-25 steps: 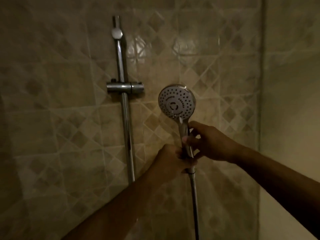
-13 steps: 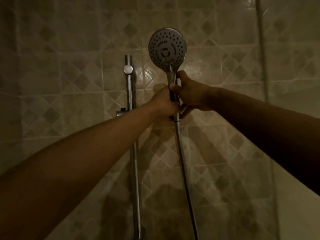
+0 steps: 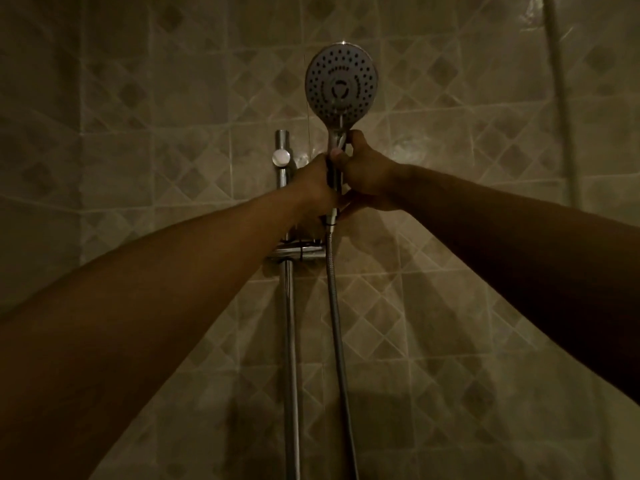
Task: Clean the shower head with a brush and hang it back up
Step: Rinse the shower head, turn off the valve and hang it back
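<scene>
The round chrome shower head [image 3: 341, 84] stands upright with its nozzle face toward me, high against the tiled wall. Both hands grip its handle: my left hand [image 3: 313, 188] from the left, lower down, and my right hand [image 3: 365, 171] from the right, a little higher. The metal hose [image 3: 337, 323] hangs straight down from the handle. The chrome holder bracket [image 3: 299, 252] sits on the slide rail [image 3: 289, 341] just below my hands, to the left of the hose. No brush is visible.
The rail's top mount [image 3: 281, 155] is left of my hands. Beige diamond-patterned tiles [image 3: 156, 133] cover the wall. A vertical corner or pipe [image 3: 562, 98] runs down at the right. The light is dim.
Both hands have lifted the shower head from below the bracket to above it. The view has tilted upward, and the head now sits slightly right of the rail top.
</scene>
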Available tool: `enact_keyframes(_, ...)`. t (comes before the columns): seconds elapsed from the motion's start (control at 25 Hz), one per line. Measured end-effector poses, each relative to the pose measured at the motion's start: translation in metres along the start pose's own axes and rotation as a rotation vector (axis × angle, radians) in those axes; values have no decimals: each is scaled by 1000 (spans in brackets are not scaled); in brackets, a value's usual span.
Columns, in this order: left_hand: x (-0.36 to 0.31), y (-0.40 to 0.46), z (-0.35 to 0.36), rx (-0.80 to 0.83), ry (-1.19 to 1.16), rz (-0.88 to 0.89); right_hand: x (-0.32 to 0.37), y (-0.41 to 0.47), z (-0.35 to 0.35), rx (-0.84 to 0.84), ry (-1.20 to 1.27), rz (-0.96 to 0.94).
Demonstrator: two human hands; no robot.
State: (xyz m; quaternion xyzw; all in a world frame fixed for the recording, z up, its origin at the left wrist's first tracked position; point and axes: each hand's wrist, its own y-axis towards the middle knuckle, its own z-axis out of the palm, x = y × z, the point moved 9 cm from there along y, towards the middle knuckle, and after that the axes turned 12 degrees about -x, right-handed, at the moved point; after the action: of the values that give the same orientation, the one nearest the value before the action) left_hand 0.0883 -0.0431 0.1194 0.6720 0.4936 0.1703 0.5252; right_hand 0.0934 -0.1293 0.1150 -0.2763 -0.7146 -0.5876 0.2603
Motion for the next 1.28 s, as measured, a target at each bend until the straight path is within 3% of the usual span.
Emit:
enact_keyframes(0.4, 20, 1, -11, -2, 190, 25, -8, 8, 26, 102, 19, 13)
enact_keyframes(0.68, 16, -12, -14, 70, 282, 92, -20, 9, 29, 13, -38, -78)
enact_keyframes(0.8, 24, -16, -25, 39, 251, 15, -23, 9, 25, -32, -22, -134)
enact_keyframes(0.96, 58, -18, -54, -141, 287, -136, -25, 8, 27, -69, -43, -183)
enact_keyframes(1.08, 83, -25, -45, -75, 216, -234, -28, 6, 25, -74, -38, -192)
enact_keyframes(1.28, 95, -27, -36, -114, 133, -226, -35, 5, 25, -98, -100, -205)
